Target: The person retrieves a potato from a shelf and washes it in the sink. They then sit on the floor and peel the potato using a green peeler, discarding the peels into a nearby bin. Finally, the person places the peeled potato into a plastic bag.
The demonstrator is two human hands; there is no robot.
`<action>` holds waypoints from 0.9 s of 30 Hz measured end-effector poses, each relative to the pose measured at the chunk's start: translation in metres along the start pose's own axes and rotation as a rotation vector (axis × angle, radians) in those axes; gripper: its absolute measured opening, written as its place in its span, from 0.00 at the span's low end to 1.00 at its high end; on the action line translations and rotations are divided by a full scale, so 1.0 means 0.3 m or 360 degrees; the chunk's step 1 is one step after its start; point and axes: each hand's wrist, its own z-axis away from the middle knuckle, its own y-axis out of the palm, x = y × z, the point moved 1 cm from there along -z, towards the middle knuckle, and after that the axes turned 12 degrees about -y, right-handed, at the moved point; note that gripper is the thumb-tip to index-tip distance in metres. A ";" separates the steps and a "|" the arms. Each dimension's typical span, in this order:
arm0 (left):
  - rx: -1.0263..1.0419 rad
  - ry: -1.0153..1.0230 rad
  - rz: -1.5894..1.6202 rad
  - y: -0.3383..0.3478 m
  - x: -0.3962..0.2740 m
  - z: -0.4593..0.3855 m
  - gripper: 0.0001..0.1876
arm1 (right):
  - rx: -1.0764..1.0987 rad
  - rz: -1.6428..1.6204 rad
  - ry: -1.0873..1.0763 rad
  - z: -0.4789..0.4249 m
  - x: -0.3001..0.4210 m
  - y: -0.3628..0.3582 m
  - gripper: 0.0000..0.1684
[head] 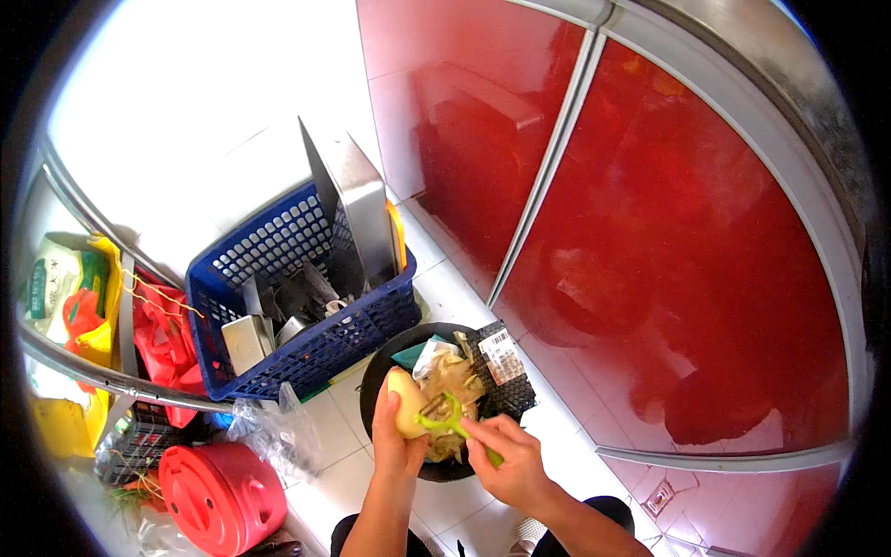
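Note:
My left hand [395, 433] grips a pale yellow potato [406, 402] whose visible side is peeled. In my right hand [509, 456] is a green Y-shaped peeler [445, 418], its head close against the potato's right side. Whether the blade touches the flesh cannot be made out. Both hands are over a round black bin [376, 355] on the floor. Brownish peelings [445, 379] fill much of it, with a teal and white wrapper [418, 354] among them. A black piece of packaging with a printed label [502, 356] sticks out over the bin's right rim.
A blue plastic basket [334, 348] holding metal pans [365, 216] stands behind the bin. To the left are a red lidded bucket [223, 498], a clear plastic bag [275, 432] and a metal rack rail [125, 386]. Glossy red cabinet doors [682, 244] rise on the right.

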 end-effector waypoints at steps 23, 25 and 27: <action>-0.0113 -0.0358 0.0350 -0.043 -0.035 -0.006 0.24 | 0.0330 0.0200 -0.0077 0.102 0.010 0.080 0.19; 0.0013 -0.0363 0.0359 -0.050 -0.039 -0.006 0.26 | 0.0313 0.0144 -0.0093 0.095 0.004 0.069 0.19; -0.0128 -0.0323 0.0373 -0.046 -0.044 -0.007 0.26 | 0.0288 0.0079 -0.0107 0.071 0.006 0.057 0.19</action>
